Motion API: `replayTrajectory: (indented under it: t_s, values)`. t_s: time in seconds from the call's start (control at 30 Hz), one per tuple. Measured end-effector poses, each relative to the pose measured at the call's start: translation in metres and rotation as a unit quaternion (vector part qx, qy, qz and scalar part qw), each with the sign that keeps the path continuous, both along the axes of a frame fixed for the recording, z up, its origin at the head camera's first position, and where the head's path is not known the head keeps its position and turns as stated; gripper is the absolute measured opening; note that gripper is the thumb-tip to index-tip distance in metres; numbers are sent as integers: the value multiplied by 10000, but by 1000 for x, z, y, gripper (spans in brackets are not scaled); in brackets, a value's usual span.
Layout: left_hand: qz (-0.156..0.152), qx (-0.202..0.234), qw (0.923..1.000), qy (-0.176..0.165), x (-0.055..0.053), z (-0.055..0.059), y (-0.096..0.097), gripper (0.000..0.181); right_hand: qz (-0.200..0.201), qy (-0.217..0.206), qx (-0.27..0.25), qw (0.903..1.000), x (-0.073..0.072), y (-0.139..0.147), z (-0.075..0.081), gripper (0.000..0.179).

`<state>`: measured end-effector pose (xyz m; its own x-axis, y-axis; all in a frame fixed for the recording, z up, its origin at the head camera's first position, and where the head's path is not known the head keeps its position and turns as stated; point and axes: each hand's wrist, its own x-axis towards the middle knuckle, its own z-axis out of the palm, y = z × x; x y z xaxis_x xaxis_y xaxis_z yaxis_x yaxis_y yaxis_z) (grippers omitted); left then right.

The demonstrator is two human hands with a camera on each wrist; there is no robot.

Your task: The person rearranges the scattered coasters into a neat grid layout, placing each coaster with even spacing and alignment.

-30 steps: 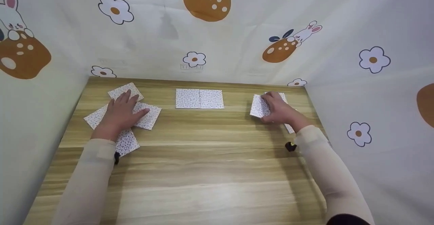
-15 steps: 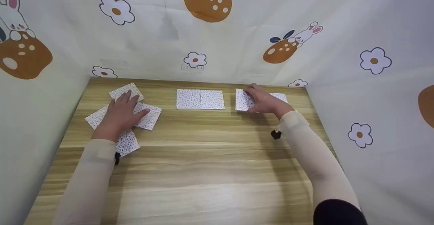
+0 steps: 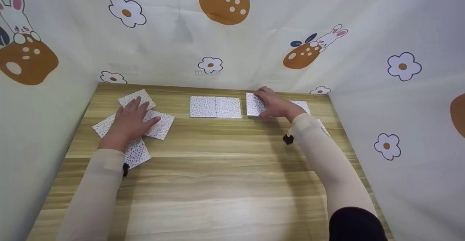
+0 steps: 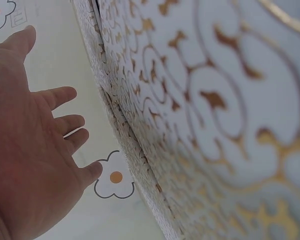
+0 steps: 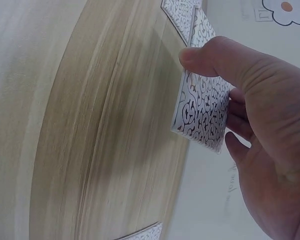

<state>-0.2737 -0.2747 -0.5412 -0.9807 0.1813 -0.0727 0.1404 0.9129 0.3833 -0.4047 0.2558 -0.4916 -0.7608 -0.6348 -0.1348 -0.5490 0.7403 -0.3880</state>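
Note:
My right hand (image 3: 274,105) grips a square white tile (image 3: 252,105) with a brown scroll pattern, near the back of the table. In the right wrist view, thumb and fingers hold this tile by opposite edges, slightly tilted above the wood. Just left of it, two matching tiles (image 3: 215,112) lie edge to edge. At the left, my left hand (image 3: 129,123) is spread over several more tiles (image 3: 160,125), its fingers straight. One patterned tile (image 4: 205,100) fills much of the left wrist view, close to the camera. The hand hides the middle of this group.
Beyond my right hand lie another tile (image 3: 300,105) and the edge of one more (image 3: 323,127), partly covered by the forearm. Cloth walls (image 3: 160,52) with fruit and flower prints border the wooden tabletop (image 3: 203,175) at the back and both sides.
My right hand has carried its tile leftward from the right-hand group, close to the two joined tiles. My left hand has stayed in place.

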Motion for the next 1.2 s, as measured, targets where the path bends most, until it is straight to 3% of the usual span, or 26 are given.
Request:
replayTrajectory:
  t_s: [0.57,1.2]
  values:
    - [-7,-29,10000,87,2,1,-3,97,137,-7,52,9999,-8,-10,-10,96]
    - [72,16,9999,73,6,1,-6,97,-131,-449,257,9986,-10,-15,-25,97]
